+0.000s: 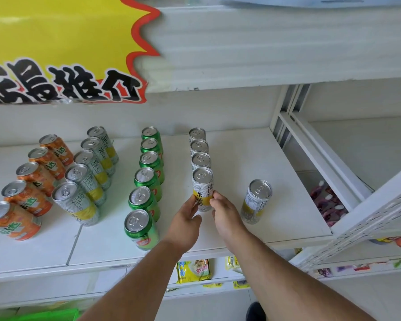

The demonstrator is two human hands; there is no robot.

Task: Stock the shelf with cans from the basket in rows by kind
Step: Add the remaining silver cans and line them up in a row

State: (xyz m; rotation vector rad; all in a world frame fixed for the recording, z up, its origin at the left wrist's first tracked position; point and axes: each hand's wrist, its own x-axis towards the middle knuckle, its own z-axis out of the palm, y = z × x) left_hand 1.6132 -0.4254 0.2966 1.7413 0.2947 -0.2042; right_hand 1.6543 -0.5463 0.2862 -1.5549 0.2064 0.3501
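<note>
White shop shelving fills the view, with a yellow promotional sign (63,47) hanging at the upper left and a flat white shelf (252,163) at chest height holding drink cans in rows that run front to back.

From left to right: 5 orange cans (28,179), 5 tall silver-and-yellow cans (88,174), 6 green cans (146,179), then a row of 4 tall silver-and-yellow cans. A stray silver-and-yellow can (256,201) stands alone, well apart to the right of that last row.

Both bare arms reach in from below. The left hand (186,220) and right hand (225,213) meet at the front can (203,189) of the 4th row, fingertips pinching its lower body from either side. The can stands upright on the shelf, just in front of the can behind it. It looks as though the person is squaring it up in line.

A green basket edge (56,313) shows at the bottom left; its contents cannot be seen.

Risks from here: these tall, narrow cans tip easily, and a push too far back could knock the 3 cans behind like dominoes. A forearm swinging left could clip the front green can (140,229), which sits near the shelf edge. The lone can on the right may be forgotten outside any row.
</note>
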